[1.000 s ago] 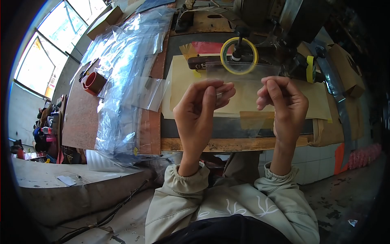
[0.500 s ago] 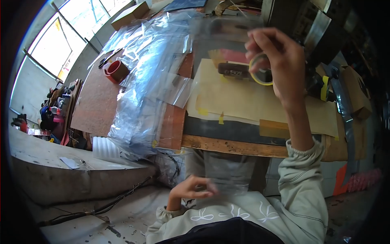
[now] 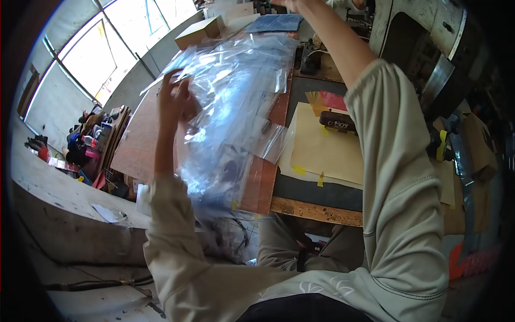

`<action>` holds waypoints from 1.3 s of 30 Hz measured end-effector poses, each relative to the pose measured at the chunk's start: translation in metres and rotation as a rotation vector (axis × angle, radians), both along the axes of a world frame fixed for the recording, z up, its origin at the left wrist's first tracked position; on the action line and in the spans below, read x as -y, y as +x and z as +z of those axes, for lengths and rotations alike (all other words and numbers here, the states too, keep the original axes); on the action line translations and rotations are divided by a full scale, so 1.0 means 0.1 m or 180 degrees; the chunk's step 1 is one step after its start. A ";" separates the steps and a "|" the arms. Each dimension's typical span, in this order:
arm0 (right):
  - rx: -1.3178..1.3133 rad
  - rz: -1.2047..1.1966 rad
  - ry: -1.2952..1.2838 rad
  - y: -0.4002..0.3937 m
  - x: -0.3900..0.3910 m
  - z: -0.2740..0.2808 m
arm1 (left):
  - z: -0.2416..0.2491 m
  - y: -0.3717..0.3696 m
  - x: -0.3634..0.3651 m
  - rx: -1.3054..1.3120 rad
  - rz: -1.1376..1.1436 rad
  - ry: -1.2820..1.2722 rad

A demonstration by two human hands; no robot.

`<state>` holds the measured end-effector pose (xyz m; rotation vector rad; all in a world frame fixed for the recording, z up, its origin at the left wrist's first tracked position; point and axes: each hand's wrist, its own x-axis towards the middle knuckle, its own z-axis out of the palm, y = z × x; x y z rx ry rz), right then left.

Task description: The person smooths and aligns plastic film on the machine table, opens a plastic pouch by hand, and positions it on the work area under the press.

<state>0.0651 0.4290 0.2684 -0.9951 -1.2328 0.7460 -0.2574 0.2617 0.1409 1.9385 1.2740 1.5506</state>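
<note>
My left hand (image 3: 176, 99) is over the left edge of a heap of clear plastic bags (image 3: 230, 91) on the workbench. Its fingers are curved and blurred, and a brownish-red shape beside them is too smeared to identify. My right arm stretches up past the bench, with my right hand (image 3: 288, 4) mostly cut off at the top edge; its fingers and anything in them are hidden. Below that arm, a dark block with white lettering (image 3: 338, 122) lies on cream sheets (image 3: 327, 153), near a pink piece (image 3: 333, 100) and yellow tape bits (image 3: 320, 180).
At the back are a cardboard box (image 3: 199, 32) and a blue sheet (image 3: 276, 23). Machinery (image 3: 418, 37) stands at the right, near a yellow tape roll (image 3: 441, 145). Assorted items (image 3: 86, 140) are piled left of the bench, whose wooden edge (image 3: 316, 211) faces me.
My left hand has risen from near my body to the plastic heap. My right hand, earlier holding a yellow-edged tape roll above the sheets, has moved up and away. The view has shifted.
</note>
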 end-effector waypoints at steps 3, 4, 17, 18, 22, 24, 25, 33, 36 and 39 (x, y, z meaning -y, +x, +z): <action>0.1382 0.0438 -0.0115 -0.06 1.49 -0.20 | -0.29 -0.03 -1.16 -0.1148 0.0466 -0.0226; 0.1655 0.1032 -0.0070 0.04 1.69 -0.40 | -0.56 -0.17 -1.55 -0.2180 0.0772 0.0030; 0.2543 0.1418 -0.0970 2.03 5.32 -1.65 | -1.32 -0.38 -1.46 -0.3586 0.0305 -0.1086; 0.2244 0.0727 -0.1444 2.25 5.51 -1.65 | -1.33 -0.39 -1.36 -0.3605 0.0210 -0.0998; 0.2171 -0.1959 -0.2104 3.60 6.19 -2.06 | -1.23 -0.14 -0.68 -0.4066 0.0152 -0.1077; 0.2799 -0.2877 -0.2128 4.36 6.49 -2.30 | -1.14 0.15 -0.14 -0.3994 -0.0015 -0.1296; 0.3040 -0.3168 -0.1985 4.67 6.59 -2.40 | -1.17 0.21 0.05 -0.3733 -0.0217 -0.1409; 0.3521 -0.3938 -0.1745 5.89 5.94 -2.80 | -0.89 1.48 1.67 -0.4009 -0.0419 -0.0834; 0.3743 -0.4199 -0.2046 5.96 5.64 -2.85 | -1.00 1.71 1.97 -0.3571 -0.0778 -0.0652; 0.3971 -0.4017 -0.2446 6.02 5.36 -2.80 | -1.15 1.81 2.04 -0.3181 -0.0915 -0.0457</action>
